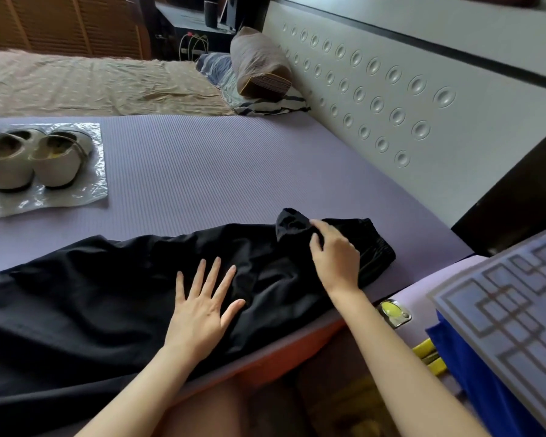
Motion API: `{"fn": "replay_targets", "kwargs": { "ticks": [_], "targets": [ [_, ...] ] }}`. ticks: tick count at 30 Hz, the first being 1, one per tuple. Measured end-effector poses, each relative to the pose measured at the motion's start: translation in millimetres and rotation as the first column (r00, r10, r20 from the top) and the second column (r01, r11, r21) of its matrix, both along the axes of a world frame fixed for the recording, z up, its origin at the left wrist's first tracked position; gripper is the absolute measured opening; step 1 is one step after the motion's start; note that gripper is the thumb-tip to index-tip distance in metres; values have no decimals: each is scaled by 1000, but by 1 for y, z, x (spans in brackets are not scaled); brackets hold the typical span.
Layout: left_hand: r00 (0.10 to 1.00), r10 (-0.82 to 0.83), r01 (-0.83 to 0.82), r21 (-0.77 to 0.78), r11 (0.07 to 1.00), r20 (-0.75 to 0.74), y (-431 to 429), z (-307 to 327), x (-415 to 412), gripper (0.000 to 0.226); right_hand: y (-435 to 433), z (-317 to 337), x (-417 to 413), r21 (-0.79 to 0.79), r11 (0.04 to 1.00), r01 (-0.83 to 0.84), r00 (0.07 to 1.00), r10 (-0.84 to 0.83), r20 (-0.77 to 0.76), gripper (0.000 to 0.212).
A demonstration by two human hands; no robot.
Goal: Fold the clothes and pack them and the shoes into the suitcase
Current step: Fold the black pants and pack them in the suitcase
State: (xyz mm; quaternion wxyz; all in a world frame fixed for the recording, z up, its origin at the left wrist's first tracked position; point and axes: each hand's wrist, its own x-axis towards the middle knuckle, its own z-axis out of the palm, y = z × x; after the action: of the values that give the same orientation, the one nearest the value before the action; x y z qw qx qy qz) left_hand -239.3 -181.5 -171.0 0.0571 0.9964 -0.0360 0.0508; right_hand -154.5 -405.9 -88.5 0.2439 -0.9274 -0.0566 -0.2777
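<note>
While the left hand [202, 307] is lying flat on the middle of the black crumpled fabric garment [92, 294], its fingers straight and spread and gripping nothing, the right hand [334, 257] is pinching a raised fold of the same cloth between thumb and curled fingers [320, 223]. The garment is lying on the ribbed purple foam mat [218, 171], its long axis running along the mat's near edge from the far left to a gathered band at the right end. That band end is sitting just beyond the right hand, so the right hand is the nearer one to it, and the lifted fold is standing up on the side away from the person. Any fold, as I judge it, is going to turn on carrying the band end leftward over the flat left palm, which is serving as an anchor.

Counting what is here: one black garment, two beige slip-on shoes [29, 159] standing side by side on one crinkled clear plastic sheet [85, 197] well apart to the left, and one lavender hard-shell suitcase [511, 310] with a patterned lid, just beside the mat on the right. Nothing is showing as packed yet, though most of its inside is hidden.
</note>
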Motion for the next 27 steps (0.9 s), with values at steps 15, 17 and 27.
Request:
{"fn": "replay_targets", "kwargs": {
  "ticks": [15, 17, 27],
  "targets": [
    [999, -22, 22, -17, 1000, -25, 4, 1, 5, 72, -89, -5, 71, 136, 863, 486, 793, -370, -485, 41],
    [999, -38, 38, -15, 999, -8, 5, 6, 4, 72, -96, -6, 70, 124, 873, 471, 819, -381, -429, 31],
    [989, -69, 74, -38, 996, 132, -3, 25, 8, 73, -117, -10, 62, 31, 848, 530, 787, -477, -392, 33]
  ]
}}
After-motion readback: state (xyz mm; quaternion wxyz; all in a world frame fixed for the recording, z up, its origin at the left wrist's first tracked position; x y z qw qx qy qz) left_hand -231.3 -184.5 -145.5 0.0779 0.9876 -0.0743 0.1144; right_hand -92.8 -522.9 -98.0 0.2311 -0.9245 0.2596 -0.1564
